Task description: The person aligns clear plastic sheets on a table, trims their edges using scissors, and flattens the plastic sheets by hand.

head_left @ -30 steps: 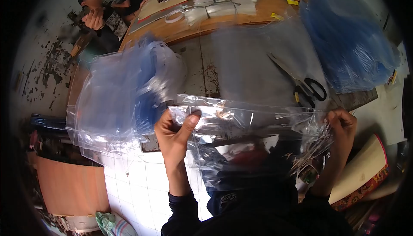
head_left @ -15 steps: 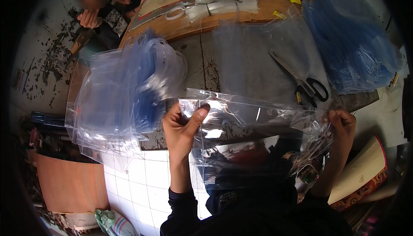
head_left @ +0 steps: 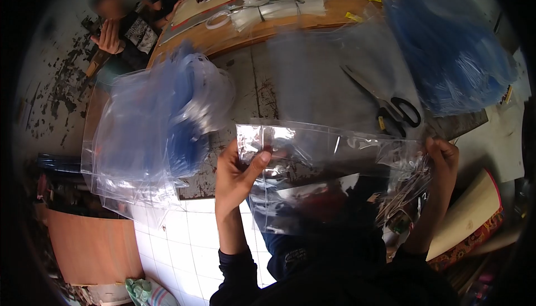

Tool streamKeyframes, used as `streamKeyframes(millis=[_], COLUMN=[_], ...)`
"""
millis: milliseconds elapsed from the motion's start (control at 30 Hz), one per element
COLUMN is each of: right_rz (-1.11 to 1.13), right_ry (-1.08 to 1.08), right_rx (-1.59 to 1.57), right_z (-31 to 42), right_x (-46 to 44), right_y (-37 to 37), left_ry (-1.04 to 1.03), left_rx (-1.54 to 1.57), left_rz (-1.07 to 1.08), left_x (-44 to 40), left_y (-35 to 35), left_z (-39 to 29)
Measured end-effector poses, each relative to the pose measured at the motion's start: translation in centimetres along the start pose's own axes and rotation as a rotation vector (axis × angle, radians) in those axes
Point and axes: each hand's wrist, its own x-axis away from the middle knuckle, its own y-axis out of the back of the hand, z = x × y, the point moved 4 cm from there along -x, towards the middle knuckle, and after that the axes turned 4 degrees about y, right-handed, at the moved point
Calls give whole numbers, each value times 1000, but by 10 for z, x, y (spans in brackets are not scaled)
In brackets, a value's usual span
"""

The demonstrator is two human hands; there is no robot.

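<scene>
A clear plastic sheet [head_left: 324, 161], glossy and see-through, is stretched between my two hands near the table's front edge; it may be a bag, but I cannot tell. My left hand [head_left: 237, 175] grips its left end, thumb on top. At the opposite end, my right hand [head_left: 443, 158] pinches the upper corner between thumb and fingers. Beyond the sheet, black-handled scissors [head_left: 385, 105] lie with blades a little apart on a flat clear plastic piece [head_left: 335, 66]. To the left rests a pile of clear plastic pieces [head_left: 139, 122].
A tall stack of bluish plastic [head_left: 446, 55] stands at the right. Bundled white strips [head_left: 279, 9] and a tape roll [head_left: 218, 20] lie on the wooden board behind. Another person [head_left: 128, 27] sits at the far left, a hand raised. A rolled mat [head_left: 469, 222] leans at lower right.
The view has shifted slightly. My left hand's grip sits a little lower on the sheet's left end, whose corner now stands free above it. Both hands still hold the sheet stretched.
</scene>
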Motion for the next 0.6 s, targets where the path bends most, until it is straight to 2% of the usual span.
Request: streamKeyframes(millis=[33,267,400,467,533,600], right_rz=[72,67,41,44,27,20], right_ry=[-18,-63,29,78,-74,-33], right_rx=[6,-27,-11,-34,59,124], right_z=[-2,-8,-11,-7,-2,-1], right_x=[-1,0,0,0,6,10], right_y=[2,8,7,6,7,7], left_ry=[25,45,19,40,-11,36], left_rx=[50,107,106,133,4,-2], left_rz=[-13,-43,-42,-97,-210,-252], left_x=[3,7,8,9,9,7], left_y=[-3,-12,-14,-13,-5,3], left_z=[-1,-6,-10,-10,-5,1])
